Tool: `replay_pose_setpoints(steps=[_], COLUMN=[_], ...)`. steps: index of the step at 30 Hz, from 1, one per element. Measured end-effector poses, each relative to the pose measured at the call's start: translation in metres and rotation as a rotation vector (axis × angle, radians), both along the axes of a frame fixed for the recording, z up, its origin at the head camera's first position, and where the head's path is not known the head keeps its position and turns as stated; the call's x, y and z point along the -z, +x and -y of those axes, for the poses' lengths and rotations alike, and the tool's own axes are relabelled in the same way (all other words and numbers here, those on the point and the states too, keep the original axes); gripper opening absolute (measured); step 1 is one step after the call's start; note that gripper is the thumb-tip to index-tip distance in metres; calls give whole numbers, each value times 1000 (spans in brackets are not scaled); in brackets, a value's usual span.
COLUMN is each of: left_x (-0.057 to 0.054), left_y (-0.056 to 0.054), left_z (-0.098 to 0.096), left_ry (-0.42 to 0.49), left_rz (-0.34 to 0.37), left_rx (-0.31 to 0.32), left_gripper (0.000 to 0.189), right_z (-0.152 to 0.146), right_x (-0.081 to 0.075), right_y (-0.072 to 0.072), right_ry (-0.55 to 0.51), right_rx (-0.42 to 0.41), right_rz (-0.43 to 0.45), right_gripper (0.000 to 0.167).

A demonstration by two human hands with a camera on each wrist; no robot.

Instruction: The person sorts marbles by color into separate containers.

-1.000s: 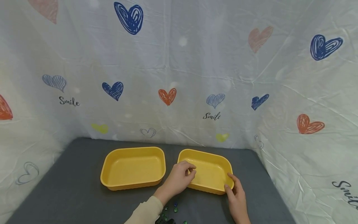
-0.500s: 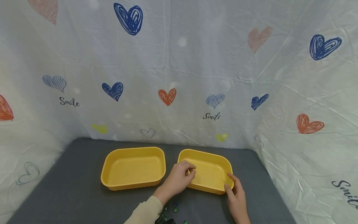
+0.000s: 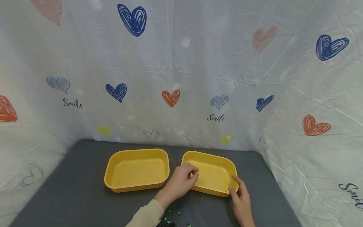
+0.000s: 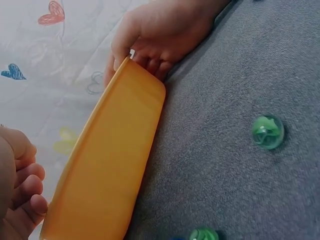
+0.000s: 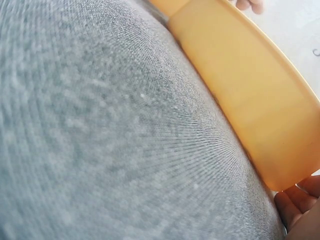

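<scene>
In the head view, two yellow rectangular trays stand side by side. My right hand (image 3: 242, 201) grips the right tray (image 3: 216, 171) by its right end, fingertips at the rim; the left wrist view shows that hand (image 4: 165, 30) with a finger over the edge and others curled against the outside. My left hand (image 3: 181, 179) hovers over the same tray's left front part, fingers bent and thumb tip close to the index tip. I cannot tell whether something small is pinched there. Green glass marbles (image 4: 268, 132) lie on the cloth in front of the tray.
The left tray (image 3: 136, 186) stands left of my left forearm. Several green marbles and a blue marble (image 3: 179, 207) lie near the front edge of view. A dark grey cloth (image 3: 71, 189) covers the table; a white curtain (image 3: 187, 126) with printed hearts hangs behind.
The head view has shifted slightly, so the trays sit a little further right in it. Both hands keep their pose at the right tray.
</scene>
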State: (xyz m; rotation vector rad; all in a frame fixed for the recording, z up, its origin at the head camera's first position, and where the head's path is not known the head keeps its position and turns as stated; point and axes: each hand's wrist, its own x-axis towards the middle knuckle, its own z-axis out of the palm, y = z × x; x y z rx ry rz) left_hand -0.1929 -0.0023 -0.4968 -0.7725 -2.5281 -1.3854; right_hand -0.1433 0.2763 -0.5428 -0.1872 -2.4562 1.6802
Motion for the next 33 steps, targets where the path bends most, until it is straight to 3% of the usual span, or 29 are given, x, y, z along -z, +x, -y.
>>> replay_pose_setpoints(steps=[12,22,33], left_x=[0,4,15], left_y=[14,36,51], left_z=[14,31,47], left_ry=[24,48,17], left_rz=[-16,22,105], left_rx=[-5,-21,20], left_gripper=[14,12,10], right_z=[0,-1,-1], right_x=[1,0,1], right_y=[0,0,0], right_ry=[-6,-12,4], right_rx=[-5,-6,-5], right_rz=[0,2,-2], right_gripper=[50,51,51])
